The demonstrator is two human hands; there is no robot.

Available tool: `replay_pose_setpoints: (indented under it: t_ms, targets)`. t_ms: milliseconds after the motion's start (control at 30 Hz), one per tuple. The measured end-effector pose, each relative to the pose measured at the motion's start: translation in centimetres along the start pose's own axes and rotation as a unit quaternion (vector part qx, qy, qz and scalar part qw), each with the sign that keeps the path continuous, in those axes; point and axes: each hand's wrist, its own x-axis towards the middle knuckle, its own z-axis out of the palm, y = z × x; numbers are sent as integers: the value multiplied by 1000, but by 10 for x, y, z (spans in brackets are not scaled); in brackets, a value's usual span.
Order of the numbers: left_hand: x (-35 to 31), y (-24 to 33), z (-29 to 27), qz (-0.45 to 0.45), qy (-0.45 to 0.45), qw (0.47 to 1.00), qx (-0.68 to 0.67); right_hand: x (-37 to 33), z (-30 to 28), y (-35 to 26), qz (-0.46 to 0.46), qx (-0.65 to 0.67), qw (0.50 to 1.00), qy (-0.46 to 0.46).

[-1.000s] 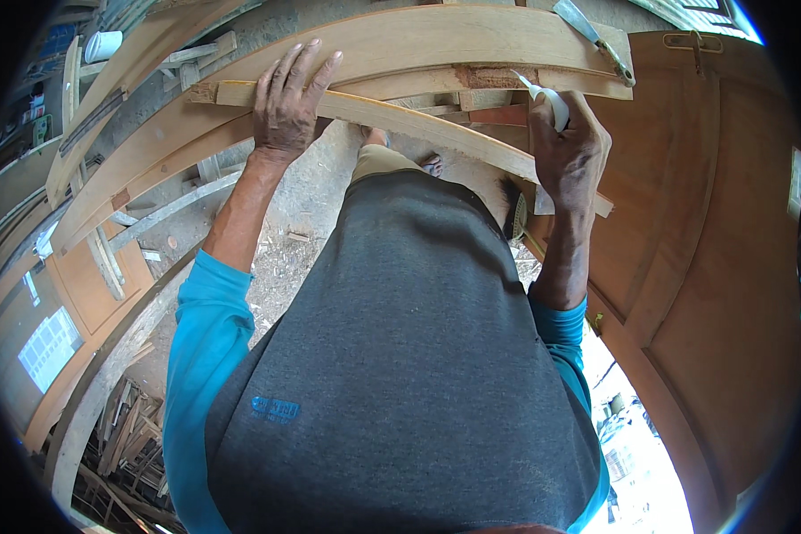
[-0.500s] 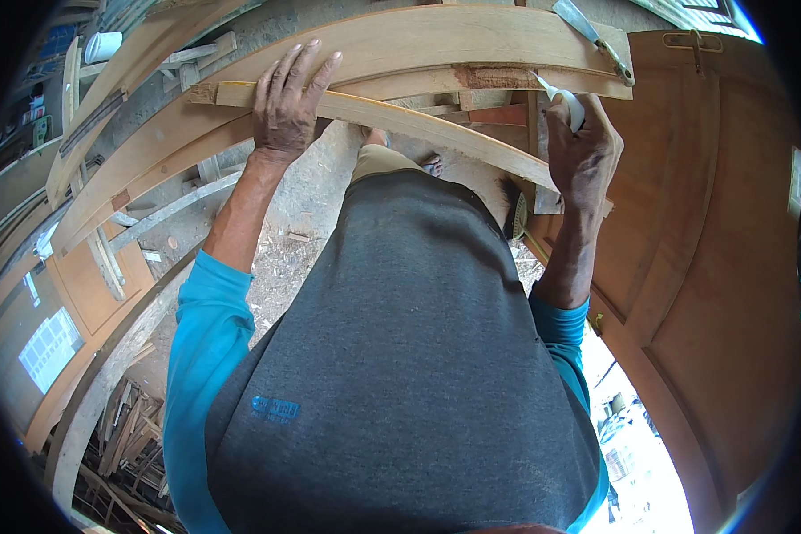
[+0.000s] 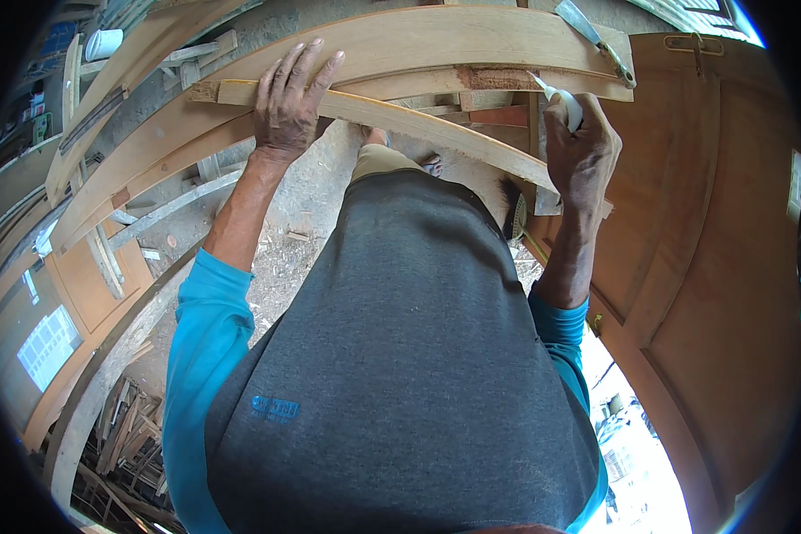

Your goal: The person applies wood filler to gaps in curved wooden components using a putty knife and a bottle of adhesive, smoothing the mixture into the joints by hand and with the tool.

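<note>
My left hand lies flat with spread fingers on a long curved strip of pale wood that crosses in front of me. My right hand is closed around a white squeeze bottle, its pointed nozzle aimed up and left at the wider curved board behind the strip. The right end of the strip passes under my right hand.
A scraper with a metal blade lies on the wide board at the upper right. A brown wooden door panel stands to the right. Offcuts and sawdust cover the floor, with framed panels at left. A small brush sits by my right wrist.
My right hand with the white bottle has shifted slightly up and to the right along the strip. The left hand has stayed pressed in the same place.
</note>
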Motion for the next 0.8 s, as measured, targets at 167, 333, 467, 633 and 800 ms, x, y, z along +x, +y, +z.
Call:
replay_pose_setpoints:
  t_ms: [167, 333, 467, 633, 800]
  targets:
    - [0, -1, 3, 0, -2, 1000, 4, -1, 3, 2, -3, -2, 1000, -2]
    - [-1, 0, 3, -4, -5, 1000, 5, 2, -1, 0, 12, -9, 1000, 6]
    - [-1, -1, 4, -5, -2, 1000, 2, 3, -2, 1, 19, -22, 1000, 11]
    - [-1, -1, 4, -3, -4, 1000, 11, 4, -1, 4, 6, -27, 999, 16]
    - [-2, -1, 3, -5, -5, 1000, 12, 3, -1, 0, 2, 0, 1000, -1]
